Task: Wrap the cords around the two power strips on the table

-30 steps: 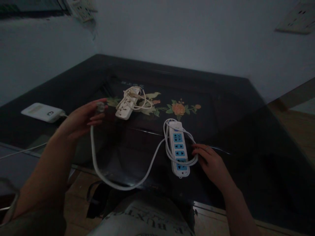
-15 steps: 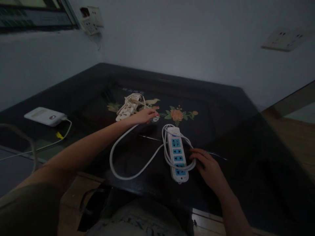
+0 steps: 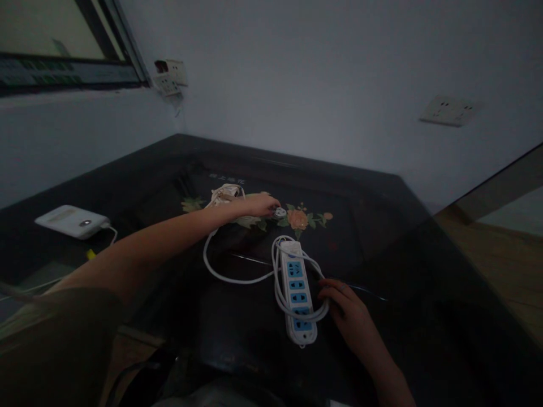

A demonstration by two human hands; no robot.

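A white power strip (image 3: pixel 291 284) with blue sockets lies on the dark table, its white cord (image 3: pixel 279 294) wound in loops over and around it. Beyond the strip, my left hand (image 3: pixel 263 204) is closed on the white plug (image 3: pixel 280 212) at the cord's end, close to the table's printed flower. A slack curve of cord runs back from there to the coil. On the strip's right side, the fingers of my right hand (image 3: pixel 348 308) pinch the outer loops. A second, cream power strip (image 3: pixel 227 192) with its cord bundled on it sits behind my left forearm, partly hidden.
To the left lies a white power bank-like device (image 3: pixel 72 220) with a cable plugged in and a yellow tag (image 3: pixel 90 254). Wall sockets (image 3: pixel 450 110) are at the right, others (image 3: pixel 169 79) in the corner by the window. The black table (image 3: pixel 339 181) meets the walls.
The view has tilted up, so the table sits lower in it. My left hand has carried the plug farther away and rightward, and the slack curve of cord is narrower. My right hand stays at the loops.
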